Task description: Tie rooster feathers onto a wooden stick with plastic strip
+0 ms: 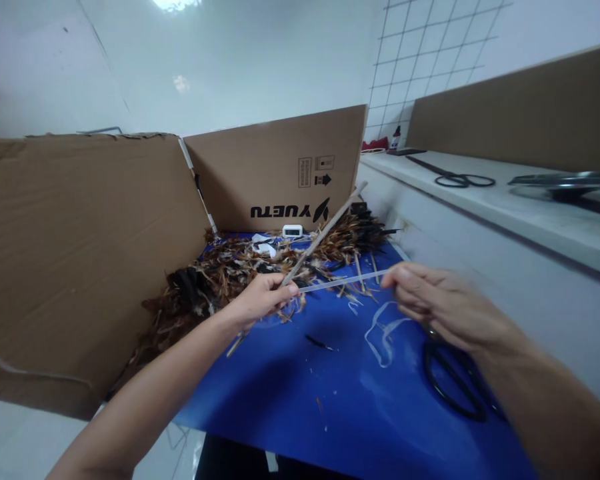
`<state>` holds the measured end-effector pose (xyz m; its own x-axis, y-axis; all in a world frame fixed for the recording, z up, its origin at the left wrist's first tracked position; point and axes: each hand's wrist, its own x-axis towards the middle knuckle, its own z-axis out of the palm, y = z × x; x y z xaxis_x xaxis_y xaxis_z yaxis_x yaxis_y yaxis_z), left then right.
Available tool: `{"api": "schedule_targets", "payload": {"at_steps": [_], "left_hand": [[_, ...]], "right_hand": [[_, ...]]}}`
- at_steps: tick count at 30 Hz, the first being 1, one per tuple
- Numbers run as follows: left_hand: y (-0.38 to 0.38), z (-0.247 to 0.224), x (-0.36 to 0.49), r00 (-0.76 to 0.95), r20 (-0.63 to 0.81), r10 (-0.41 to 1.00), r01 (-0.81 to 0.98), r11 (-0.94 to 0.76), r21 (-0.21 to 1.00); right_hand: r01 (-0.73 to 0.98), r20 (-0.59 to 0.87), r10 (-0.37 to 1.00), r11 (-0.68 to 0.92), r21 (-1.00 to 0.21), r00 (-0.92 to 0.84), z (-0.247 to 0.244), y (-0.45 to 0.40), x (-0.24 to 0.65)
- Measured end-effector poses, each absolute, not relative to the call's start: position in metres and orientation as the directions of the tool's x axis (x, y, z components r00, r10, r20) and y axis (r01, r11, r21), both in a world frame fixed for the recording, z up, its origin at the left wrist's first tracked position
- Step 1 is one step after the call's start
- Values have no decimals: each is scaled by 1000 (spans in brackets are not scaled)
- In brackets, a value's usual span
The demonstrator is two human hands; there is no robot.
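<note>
My left hand [265, 297] is closed, pinching the lower end of a thin, straight greyish-brown stick [325, 233] that slants up to the right. Between its thumb and my right hand [427, 297] a narrow translucent strip [343, 283] is pulled taut. The fingers of my right hand are closed on the strip's other end. More of the strip [380, 343] hangs in a loose curl below that hand. Black-handled scissors [453, 390] lie under my right wrist, partly hidden by it.
Brown and black feathers [240, 263] cover the back and left of the blue table surface [290, 393]. Cardboard panels [260, 173] stand behind and to the left. A small white digital device [293, 231] sits at the back. More scissors [455, 179] rest on the right ledge.
</note>
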<state>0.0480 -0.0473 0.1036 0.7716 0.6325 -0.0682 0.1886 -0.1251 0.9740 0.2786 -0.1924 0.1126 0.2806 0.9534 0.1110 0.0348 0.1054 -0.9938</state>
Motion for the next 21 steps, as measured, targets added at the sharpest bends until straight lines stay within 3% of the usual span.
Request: {"api": "schedule_targets", "payload": {"at_steps": [6,12,21], "left_hand": [[-32,84,40,729,-87,678,197,-86,977],[-26,81,33,726,-77,683,168,-68,983],[-26,74,24,693,-101,714,145,-1,989]], "right_hand": [[22,181,809,204,-979,559,130,-212,322],[86,231,648,248,-965,726,135,-223,360],[28,-7,623,-46,-999,782,98,-234,382]]}}
